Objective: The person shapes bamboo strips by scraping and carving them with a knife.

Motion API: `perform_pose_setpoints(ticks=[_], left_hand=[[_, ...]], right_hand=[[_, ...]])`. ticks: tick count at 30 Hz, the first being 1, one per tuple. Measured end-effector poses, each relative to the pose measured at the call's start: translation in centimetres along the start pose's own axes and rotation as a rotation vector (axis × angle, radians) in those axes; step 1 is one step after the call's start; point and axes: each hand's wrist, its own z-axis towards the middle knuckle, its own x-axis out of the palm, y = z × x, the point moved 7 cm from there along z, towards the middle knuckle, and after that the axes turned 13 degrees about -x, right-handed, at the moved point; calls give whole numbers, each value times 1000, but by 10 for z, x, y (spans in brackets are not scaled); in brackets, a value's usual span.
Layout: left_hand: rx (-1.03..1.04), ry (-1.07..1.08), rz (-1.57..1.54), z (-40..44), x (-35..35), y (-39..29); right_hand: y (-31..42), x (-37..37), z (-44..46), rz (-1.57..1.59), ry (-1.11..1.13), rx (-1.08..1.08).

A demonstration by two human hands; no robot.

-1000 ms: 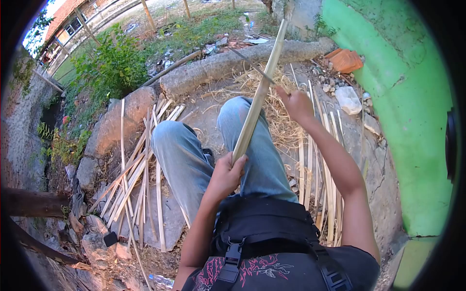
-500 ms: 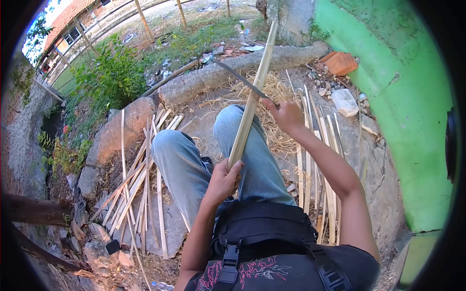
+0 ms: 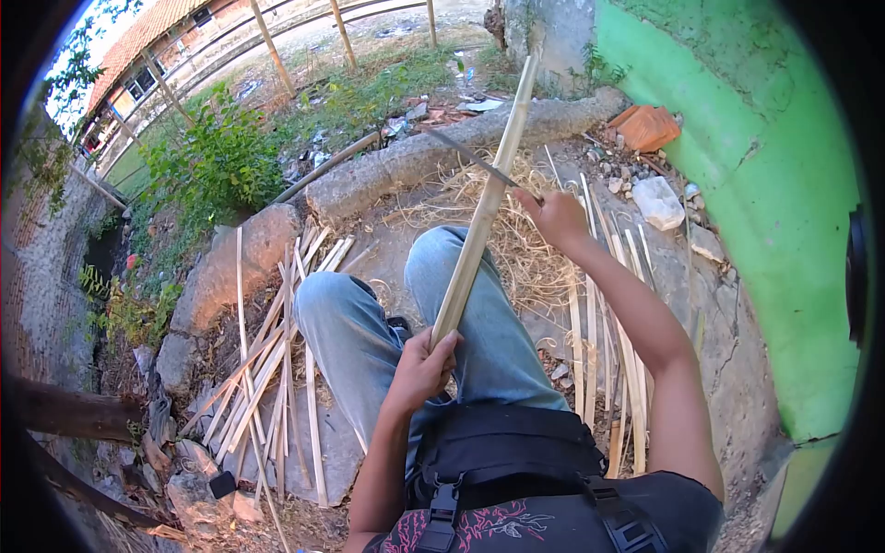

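A: What is the left grip [image 3: 428, 367] doing?

B: It is wrapped tight around the low end of a long wood strip [image 3: 481, 221], just below the middle of the frame. The strip slants up past a knee in blue jeans [image 3: 498, 346]. Its thin tip is near the top, a bit right of the middle.

A: And the right grip [image 3: 560, 221]?

B: It is closed on the handle of a knife [image 3: 466, 154], right of the middle. The blade points to the upper left and goes across the strip.

A: What is near them?

B: Curly shavings [image 3: 539, 267] lie on the ground behind the strip. Thin sticks [image 3: 263, 382] make a messy pile on the left side. More straight slats [image 3: 577, 341] lie next to the right arm.

A: And farther off?

B: A green wall [image 3: 747, 230] fills the right side. A leafy bush [image 3: 217, 166] is at the upper left, past a low stone edge [image 3: 369, 175]. An orange thing [image 3: 647, 127] sits by the wall; I can't tell what it is.
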Motion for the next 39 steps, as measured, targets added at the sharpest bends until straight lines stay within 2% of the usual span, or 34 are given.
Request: perform_pose_setpoints(ticks=[2,6,9,10,13,14,17,18,21,22,25,26,28,31,32,36,39], left_hand=[[-5,-5,-7,0,1,3],[-12,43,-41,1,-5,7],[-28,66,-55,-1,-8,8],[-24,59,-37,-1,-3,0],[-11,-4,7,-4,1,-5],[-6,13,-21,0,-5,4],[-13,105,-55,-3,-11,8],[-38,82,-28,-7,-12,7],[-40,51,8,-2,-4,-6],[-23,54,11,3,-6,-6],[-7,75,-16,6,-10,-6],[-18,87,-21,2,-10,-7],[-57,60,-1,-5,-10,-1],[-23,37,34,-9,-23,-2],[-37,51,29,-10,-26,0],[-57,10,9,-31,-45,6],[-53,-105,56,-77,-72,14]], right_hand=[[-8,9,-3,77,-50,170],[63,-1,-41,73,-3,-221],[-18,3,-5,112,23,139],[-39,-1,11,-55,-36,69],[-6,-2,6,-3,-107,76],[6,-1,-2,-16,-153,-14],[7,1,-11,-2,5,-283],[-29,2,3,-66,-21,-62],[-59,-2,25,-2,132,229],[-41,-5,20,61,65,214],[13,-9,-3,-82,-74,-260],[-15,-6,7,-78,-39,-210],[-108,-9,28,9,-66,324],[-136,-30,29,-104,-245,411],[-137,-24,28,-60,-203,388],[-61,-59,-5,80,-98,268],[-8,-66,-39,151,-53,156]])
